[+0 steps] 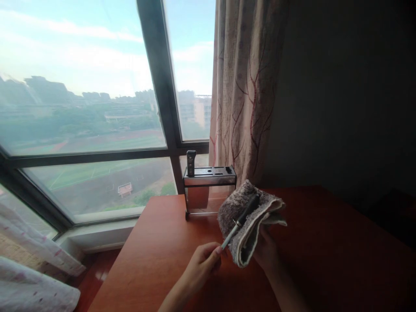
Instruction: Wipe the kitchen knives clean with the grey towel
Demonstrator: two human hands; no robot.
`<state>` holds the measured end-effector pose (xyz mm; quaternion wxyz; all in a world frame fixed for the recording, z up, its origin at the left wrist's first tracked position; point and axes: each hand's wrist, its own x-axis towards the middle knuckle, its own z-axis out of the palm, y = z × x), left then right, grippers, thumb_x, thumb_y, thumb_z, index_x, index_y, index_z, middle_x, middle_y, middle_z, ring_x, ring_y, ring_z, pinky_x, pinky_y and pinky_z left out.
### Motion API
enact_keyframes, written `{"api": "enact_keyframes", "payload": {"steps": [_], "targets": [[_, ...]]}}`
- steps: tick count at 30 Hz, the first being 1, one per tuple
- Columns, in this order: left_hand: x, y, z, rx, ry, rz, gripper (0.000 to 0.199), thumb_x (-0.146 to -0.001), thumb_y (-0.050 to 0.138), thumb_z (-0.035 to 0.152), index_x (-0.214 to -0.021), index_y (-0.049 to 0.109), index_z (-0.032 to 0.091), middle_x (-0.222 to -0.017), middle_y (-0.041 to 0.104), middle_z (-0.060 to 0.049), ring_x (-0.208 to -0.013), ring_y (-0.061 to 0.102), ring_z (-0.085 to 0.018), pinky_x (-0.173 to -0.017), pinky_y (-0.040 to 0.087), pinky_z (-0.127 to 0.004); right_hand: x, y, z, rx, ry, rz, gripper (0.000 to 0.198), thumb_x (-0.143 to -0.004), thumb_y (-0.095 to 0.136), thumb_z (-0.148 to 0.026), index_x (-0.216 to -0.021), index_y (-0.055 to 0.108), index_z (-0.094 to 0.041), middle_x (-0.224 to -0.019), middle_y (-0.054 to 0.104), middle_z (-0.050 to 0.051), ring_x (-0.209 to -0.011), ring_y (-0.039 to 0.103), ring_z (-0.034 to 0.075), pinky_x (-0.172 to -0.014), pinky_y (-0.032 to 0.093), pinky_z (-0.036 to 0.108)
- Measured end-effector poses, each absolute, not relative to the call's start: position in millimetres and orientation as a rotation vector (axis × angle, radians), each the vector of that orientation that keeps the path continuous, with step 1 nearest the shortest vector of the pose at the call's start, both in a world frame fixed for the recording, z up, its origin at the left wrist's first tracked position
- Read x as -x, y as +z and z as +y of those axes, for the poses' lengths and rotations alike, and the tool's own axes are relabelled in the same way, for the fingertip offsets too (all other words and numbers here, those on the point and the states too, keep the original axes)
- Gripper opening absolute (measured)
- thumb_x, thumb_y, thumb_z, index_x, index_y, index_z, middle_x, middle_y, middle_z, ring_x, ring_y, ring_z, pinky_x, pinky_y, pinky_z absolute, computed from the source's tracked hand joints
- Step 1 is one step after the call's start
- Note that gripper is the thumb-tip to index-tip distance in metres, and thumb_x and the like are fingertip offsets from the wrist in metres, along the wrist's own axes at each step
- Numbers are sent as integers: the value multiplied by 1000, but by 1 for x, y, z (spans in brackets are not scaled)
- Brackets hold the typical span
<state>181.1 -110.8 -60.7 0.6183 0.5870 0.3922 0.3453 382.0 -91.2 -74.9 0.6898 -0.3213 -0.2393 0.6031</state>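
My left hand [205, 262] pinches the pale metal tip of a honing steel [231, 237] between thumb and fingers. The steel slants up to the right, its black handle lying against a folded grey, fluffy towel [232, 203] with a pale edge. A small guard sticks out where rod and handle meet. From below and behind, my right hand [264, 249] holds up the towel; its fingers are mostly hidden by the cloth and shadow. Both hands are above the reddish-brown table [143, 255].
Behind the towel stands a knife block [210, 178] with a metal frame and see-through sides; one dark handle [191, 163] rises from its top left. A patterned curtain [247, 95] hangs behind it. Large windows [97, 152] fill the left. The right side is dark.
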Motion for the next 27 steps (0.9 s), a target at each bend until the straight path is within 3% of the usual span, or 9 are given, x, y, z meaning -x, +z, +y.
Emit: {"api": "enact_keyframes", "payload": {"steps": [6, 10, 12, 18, 23, 27], "targets": [[-184, -66, -112, -1401, 765, 899, 41, -87, 51, 54, -70, 50, 17, -56, 34, 6, -50, 27, -9, -45, 21, -22, -373, -75, -95, 760, 1430, -586, 43, -51, 89, -37, -88, 70, -26, -86, 76, 2, -82, 70, 27, -75, 57, 41], [-182, -62, -109, -1537, 838, 977, 42, -86, 54, 51, -65, 55, 15, -59, 33, 4, -56, 29, -11, -49, 23, -23, -367, -65, -94, 806, 1346, -586, 49, -57, 86, -31, -102, 68, -26, -96, 75, 2, -90, 70, 25, -80, 56, 38], [-182, -59, -108, -1627, 876, 1042, 42, -87, 53, 49, -62, 58, 15, -57, 36, 3, -56, 32, -12, -50, 24, -24, -363, -61, -93, 849, 1242, -598, 51, -60, 85, -32, -106, 66, -25, -100, 74, 3, -93, 69, 25, -82, 56, 38], [-177, -58, -108, -1821, 1135, 1275, 26, -83, 61, 41, -75, 74, 21, -69, 64, -7, -64, 54, -20, -63, 41, -27, -355, -57, -87, 1048, 957, -702, 54, -58, 85, -37, -106, 65, -21, -100, 74, 6, -100, 67, 29, -90, 52, 43], [-174, -60, -109, -1727, 1240, 1309, 23, -79, 65, 45, -81, 76, 25, -72, 66, -9, -67, 57, -23, -66, 44, -29, -359, -56, -87, 1186, 837, -793, 38, -64, 80, -45, -89, 69, -19, -93, 75, 9, -98, 67, 31, -90, 51, 45], [-178, -56, -110, -1711, 1201, 1226, 25, -80, 63, 45, -79, 75, 23, -71, 67, -9, -65, 56, -22, -64, 43, -28, -365, -59, -84, 1117, 859, -716, 44, -68, 77, -47, -103, 67, -21, -106, 73, 7, -107, 64, 29, -94, 49, 43]]}}
